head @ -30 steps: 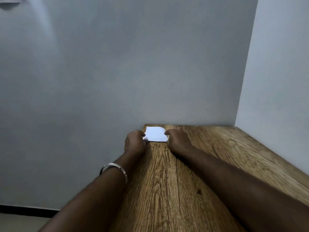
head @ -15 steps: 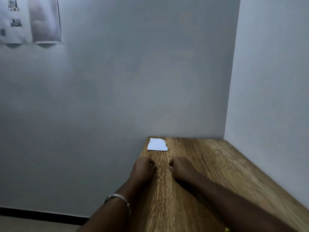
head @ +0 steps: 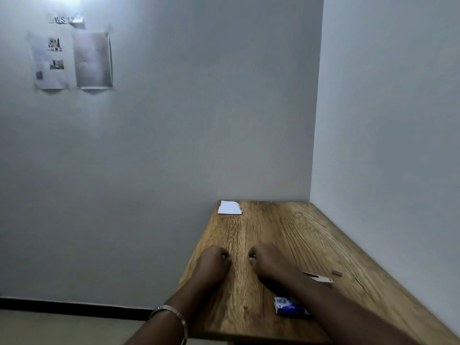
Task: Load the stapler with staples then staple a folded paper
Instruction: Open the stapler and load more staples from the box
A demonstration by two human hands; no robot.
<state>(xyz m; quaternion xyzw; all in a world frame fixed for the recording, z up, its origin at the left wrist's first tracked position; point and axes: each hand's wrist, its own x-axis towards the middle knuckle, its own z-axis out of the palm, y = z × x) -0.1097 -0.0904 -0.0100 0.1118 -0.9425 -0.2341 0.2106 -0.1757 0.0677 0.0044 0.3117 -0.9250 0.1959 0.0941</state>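
Landmark: the folded paper (head: 229, 207), which lies flat at the far left corner of the desk (head: 273, 227), close to the back wall.

High on the wall, far left of the paper, hang two printed sheets (head: 72, 59) under a small label.

Nearer the person than the paper and well apart from it, the left hand (head: 214, 263) rests on the wood as a loose fist, fingers (head: 225, 256) curled in and pressed together, holding nothing that shows. A metal bangle (head: 171, 317) circles that wrist.

Just right of it, the right hand (head: 267, 261) sits the same way, fingers curled shut on nothing visible. Neither hand touches the paper.

Farther from the paper, toward the near edge and half under the right forearm, lies a small blue box (head: 290, 306), probably the staples. Right of that arm, a pale, slim object (head: 319, 278) pokes out; it may be the stapler, though most of it is hidden. Beyond it to the right lies a small grey piece (head: 336, 273), too small to identify.

The paper is light, thin and floppy, and on smooth wood it would likely slide rather than lift, so the sensible hold is a pinch at a free edge or corner, away from the fold. One far corner looks curled up, which offers a start. The box should be light and stiff, easy to take by its sides. If the pale object is the stapler, it is the heavy, rigid item here, best gripped around its body.
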